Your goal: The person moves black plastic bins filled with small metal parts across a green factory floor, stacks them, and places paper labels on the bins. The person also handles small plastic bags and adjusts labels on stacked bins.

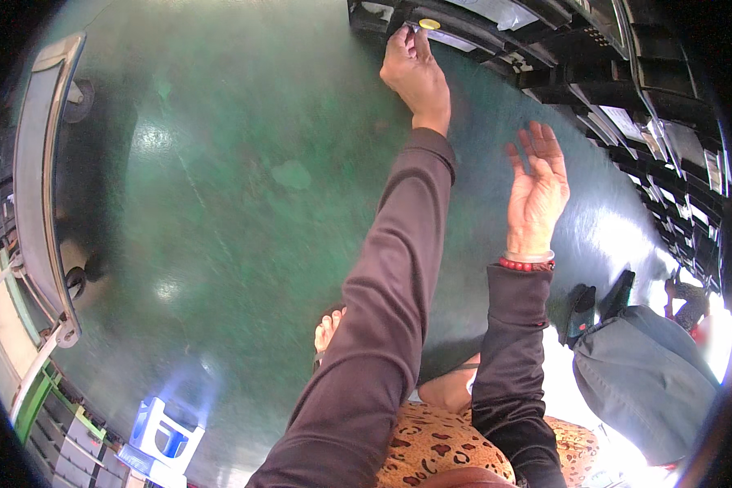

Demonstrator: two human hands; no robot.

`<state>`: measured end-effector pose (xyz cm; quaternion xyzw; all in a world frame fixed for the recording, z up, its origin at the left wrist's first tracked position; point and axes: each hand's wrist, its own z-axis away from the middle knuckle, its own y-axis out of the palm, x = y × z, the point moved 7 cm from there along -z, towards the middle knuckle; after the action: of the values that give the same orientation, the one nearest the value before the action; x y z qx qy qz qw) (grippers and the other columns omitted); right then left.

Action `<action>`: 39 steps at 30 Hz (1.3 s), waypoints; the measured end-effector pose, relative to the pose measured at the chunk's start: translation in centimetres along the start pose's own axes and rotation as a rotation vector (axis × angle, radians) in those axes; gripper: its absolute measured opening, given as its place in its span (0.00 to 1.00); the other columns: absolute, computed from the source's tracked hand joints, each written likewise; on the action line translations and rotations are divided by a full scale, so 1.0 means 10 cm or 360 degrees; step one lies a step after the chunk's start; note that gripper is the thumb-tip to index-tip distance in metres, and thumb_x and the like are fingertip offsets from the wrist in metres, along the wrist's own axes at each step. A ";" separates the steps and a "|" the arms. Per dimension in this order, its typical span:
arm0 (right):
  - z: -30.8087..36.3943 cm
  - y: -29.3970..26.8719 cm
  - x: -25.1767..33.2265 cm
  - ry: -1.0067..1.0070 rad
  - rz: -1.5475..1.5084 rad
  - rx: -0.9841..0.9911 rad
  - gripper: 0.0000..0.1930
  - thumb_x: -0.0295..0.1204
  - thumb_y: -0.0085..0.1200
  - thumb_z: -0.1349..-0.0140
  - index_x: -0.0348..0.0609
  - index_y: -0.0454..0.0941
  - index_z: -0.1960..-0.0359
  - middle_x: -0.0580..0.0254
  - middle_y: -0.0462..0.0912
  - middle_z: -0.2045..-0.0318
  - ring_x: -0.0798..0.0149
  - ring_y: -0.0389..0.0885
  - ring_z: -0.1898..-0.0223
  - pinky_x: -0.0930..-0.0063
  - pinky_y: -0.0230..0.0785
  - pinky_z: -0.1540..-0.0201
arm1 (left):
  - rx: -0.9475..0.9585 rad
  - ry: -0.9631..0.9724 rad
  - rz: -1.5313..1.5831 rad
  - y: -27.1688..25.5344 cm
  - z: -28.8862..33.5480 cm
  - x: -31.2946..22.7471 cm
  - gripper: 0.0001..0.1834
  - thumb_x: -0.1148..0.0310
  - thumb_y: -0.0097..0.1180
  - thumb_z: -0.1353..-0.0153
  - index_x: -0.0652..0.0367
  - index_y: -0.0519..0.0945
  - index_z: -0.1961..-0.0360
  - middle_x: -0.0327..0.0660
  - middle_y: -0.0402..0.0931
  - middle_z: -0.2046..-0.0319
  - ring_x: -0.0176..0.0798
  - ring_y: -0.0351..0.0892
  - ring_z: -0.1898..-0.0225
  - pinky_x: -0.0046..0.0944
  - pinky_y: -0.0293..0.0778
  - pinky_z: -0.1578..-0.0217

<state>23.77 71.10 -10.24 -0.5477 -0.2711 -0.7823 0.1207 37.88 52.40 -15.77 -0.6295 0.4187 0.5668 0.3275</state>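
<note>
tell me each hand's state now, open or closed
Left hand: curled at the black rack; whether it grips anything cannot be told.
Right hand: open, empty.

1 small, yellow, round, flat-looking piece [429, 24] sits just right of the left hand's [416, 75] fingertips; whether the fingers grip it cannot be told. It lies against the near edge of 1 long, black, slatted, plastic-looking rack [545, 79], which stretches from beyond the left fingertips rightward, past and apart from the right hand [537, 187].
</note>
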 end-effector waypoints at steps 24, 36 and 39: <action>-0.04 0.09 0.38 -0.0251 0.0365 0.0088 0.22 0.14 0.44 0.42 0.31 0.72 0.43 0.43 0.75 0.44 0.49 0.74 0.43 0.52 0.71 0.42 | 0.0395 0.0699 -0.0241 0.00 -0.15 0.03 0.09 0.76 0.59 0.42 0.63 0.78 0.59 0.50 0.80 0.64 0.52 0.80 0.63 0.44 0.77 0.60; 0.07 0.01 0.24 -0.0173 0.0273 0.0043 0.21 0.14 0.44 0.43 0.31 0.74 0.46 0.45 0.77 0.47 0.53 0.75 0.44 0.54 0.72 0.44 | 0.0009 0.0327 -0.0043 0.05 -0.03 -0.09 0.06 0.74 0.59 0.40 0.63 0.77 0.63 0.49 0.77 0.69 0.53 0.77 0.68 0.46 0.73 0.66; 0.09 -0.03 0.22 -0.0179 0.0239 0.0071 0.21 0.14 0.44 0.43 0.32 0.74 0.46 0.46 0.77 0.47 0.54 0.75 0.44 0.55 0.73 0.45 | -0.0002 0.0467 -0.0112 0.06 -0.05 -0.09 0.05 0.74 0.58 0.40 0.63 0.77 0.65 0.49 0.76 0.71 0.53 0.76 0.69 0.46 0.72 0.67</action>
<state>23.51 72.05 -8.12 -0.6067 -0.2529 -0.7329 0.1756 37.53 51.83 -14.75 -0.7202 0.4393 0.4570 0.2820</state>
